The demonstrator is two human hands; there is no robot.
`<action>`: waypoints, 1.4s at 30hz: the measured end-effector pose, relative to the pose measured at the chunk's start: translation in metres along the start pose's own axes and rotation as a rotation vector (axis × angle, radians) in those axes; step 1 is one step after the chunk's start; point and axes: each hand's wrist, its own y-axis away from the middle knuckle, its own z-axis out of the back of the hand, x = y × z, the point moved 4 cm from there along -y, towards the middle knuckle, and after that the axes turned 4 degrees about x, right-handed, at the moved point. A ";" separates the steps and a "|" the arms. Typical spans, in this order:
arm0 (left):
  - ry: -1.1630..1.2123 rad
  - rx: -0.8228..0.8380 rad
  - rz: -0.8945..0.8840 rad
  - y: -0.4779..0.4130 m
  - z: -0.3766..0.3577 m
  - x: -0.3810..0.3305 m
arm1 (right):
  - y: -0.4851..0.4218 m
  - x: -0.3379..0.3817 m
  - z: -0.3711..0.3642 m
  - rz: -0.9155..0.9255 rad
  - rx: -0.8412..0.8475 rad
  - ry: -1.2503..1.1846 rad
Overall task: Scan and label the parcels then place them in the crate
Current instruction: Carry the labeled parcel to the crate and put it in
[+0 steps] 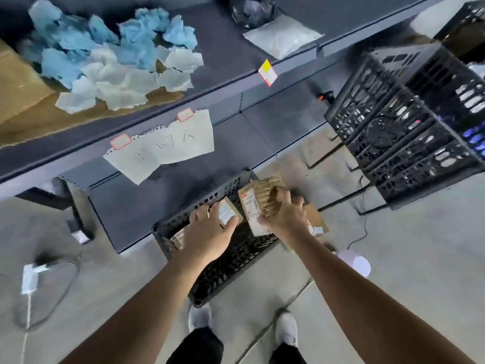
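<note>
Over the black crate (181,219) on the floor (393,271), the right hand (284,219) grips a brown parcel (262,199). The left hand (210,235) pinches a small parcel (227,212), half hiding it. Both labels (251,207) are too blurry to read.

The crate (231,261) is matt black plastic lattice. The ribbed parcel (265,193) is wrapped in brown corrugated paper with a smooth white label. The small parcel (228,209) is plain brown card, also labelled. The surface (223,48) looks smooth, matt dark grey. On it lie crumpled blue and white sheets (118,56), seemingly paper, a sleek white plastic pouch (282,35) and a shiny black bag (252,9). The floor (105,271) is matt concrete.
</note>
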 end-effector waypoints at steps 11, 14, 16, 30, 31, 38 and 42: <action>-0.042 -0.063 0.062 -0.191 -0.175 0.049 | -0.206 -0.058 -0.172 0.292 -0.099 0.533; -0.031 -0.066 0.085 -0.229 -0.209 0.063 | -0.244 -0.072 -0.212 0.313 -0.065 0.541; -0.024 -0.076 0.079 -0.251 -0.227 0.069 | -0.267 -0.081 -0.236 0.310 -0.041 0.539; -0.073 -0.086 0.118 -0.321 -0.290 0.117 | -0.344 -0.107 -0.332 0.335 0.058 0.582; -0.083 -0.087 0.120 -0.323 -0.289 0.119 | -0.344 -0.107 -0.332 0.338 0.060 0.622; -0.127 -0.062 0.145 -0.274 -0.242 0.113 | -0.293 -0.084 -0.281 0.432 0.231 0.743; -0.131 -0.080 0.179 -0.199 -0.166 0.093 | -0.227 -0.033 -0.201 0.460 0.222 0.642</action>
